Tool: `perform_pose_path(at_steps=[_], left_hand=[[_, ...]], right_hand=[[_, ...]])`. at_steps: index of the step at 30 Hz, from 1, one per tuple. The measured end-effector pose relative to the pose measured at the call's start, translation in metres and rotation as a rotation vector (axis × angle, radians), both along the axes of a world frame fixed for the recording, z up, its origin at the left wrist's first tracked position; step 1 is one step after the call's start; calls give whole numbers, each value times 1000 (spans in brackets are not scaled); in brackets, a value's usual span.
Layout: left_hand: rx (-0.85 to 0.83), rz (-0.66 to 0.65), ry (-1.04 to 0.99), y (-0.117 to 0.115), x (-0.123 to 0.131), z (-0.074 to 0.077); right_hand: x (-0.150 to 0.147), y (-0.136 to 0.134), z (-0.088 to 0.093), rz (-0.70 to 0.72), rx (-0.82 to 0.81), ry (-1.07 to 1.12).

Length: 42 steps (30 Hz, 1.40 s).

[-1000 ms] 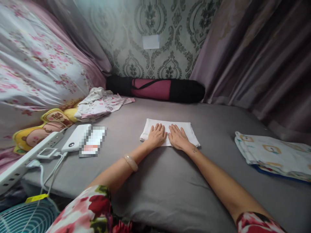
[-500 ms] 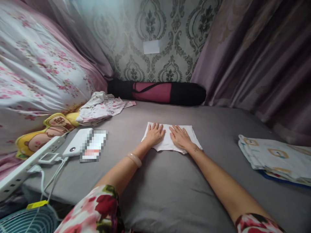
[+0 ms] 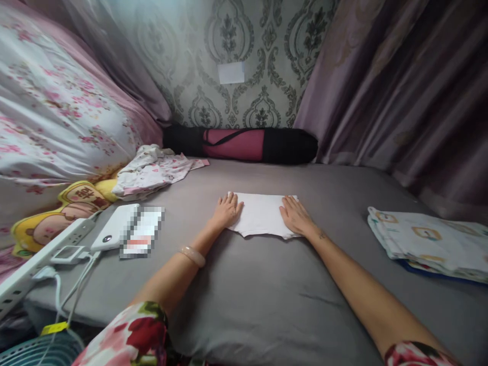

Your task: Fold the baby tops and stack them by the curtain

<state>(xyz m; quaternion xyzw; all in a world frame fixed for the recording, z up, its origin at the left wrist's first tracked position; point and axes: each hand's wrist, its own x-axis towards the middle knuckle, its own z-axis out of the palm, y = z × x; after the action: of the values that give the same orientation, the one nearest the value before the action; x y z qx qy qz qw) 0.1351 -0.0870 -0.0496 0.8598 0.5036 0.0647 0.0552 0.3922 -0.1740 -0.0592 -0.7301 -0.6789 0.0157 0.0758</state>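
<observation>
A small white cloth garment [image 3: 263,216] lies flat on the grey bed sheet [image 3: 255,290], its near edge notched and curved. My left hand [image 3: 227,209] rests palm down on its left side, fingers stretched out. On its right side my right hand [image 3: 296,216] lies flat too, with the fingers pointing away from me. Between the two hands the white fabric looks smooth. Neither hand grips anything. A pale bangle [image 3: 192,255] circles my left wrist.
Folded patterned cloths [image 3: 430,241] lie at the right. To the left are crumpled clothes [image 3: 152,170], a yellow plush pillow [image 3: 49,223], a white power bank [image 3: 116,227] and a power strip [image 3: 46,254] with cables. A black and maroon roll bag [image 3: 236,144] lies along the wall.
My hands have slid apart across the white garment, the left one to its left edge and the right one toward its right edge. More of the garment's middle shows.
</observation>
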Motion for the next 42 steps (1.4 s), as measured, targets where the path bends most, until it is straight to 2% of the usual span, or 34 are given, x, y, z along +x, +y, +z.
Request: perform_pose_path(at_steps=[4,8,10,14,18,21,24,28,32,35,38,42], left_hand=[[-42,-43,-40,6,-7,-5],[-30,-75,-118,6,-29,-12],[-6,-84,-147,3,-42,-16],[-4,-56,-142,-5,-55,-20],[35,-55,-181,-9,-54,-19],[88,-66,-253,-9,-54,-18],[101,-61,-291,-9,-57,-19],[108,-71,-300,-8,-59,-22],[116,-79,-305,-6,-59,-23],[114,-80,-314,-6,-59,-23],[114,-83,-319,-5,-59,-23],[130,-89,-335,-5,-59,-24]], right_hand=[[2,0,4,16,-48,51],[8,-3,11,11,-20,83],[10,-5,10,-3,-5,73],[11,-8,6,-26,-75,63],[6,-6,15,-23,-114,49],[-7,0,22,-15,-65,39],[-24,6,20,8,-19,51],[-34,8,12,-5,-43,56],[-39,9,18,-5,-89,72],[-52,11,23,8,-56,83],[-67,12,21,25,-18,96],[-74,13,19,25,-50,101]])
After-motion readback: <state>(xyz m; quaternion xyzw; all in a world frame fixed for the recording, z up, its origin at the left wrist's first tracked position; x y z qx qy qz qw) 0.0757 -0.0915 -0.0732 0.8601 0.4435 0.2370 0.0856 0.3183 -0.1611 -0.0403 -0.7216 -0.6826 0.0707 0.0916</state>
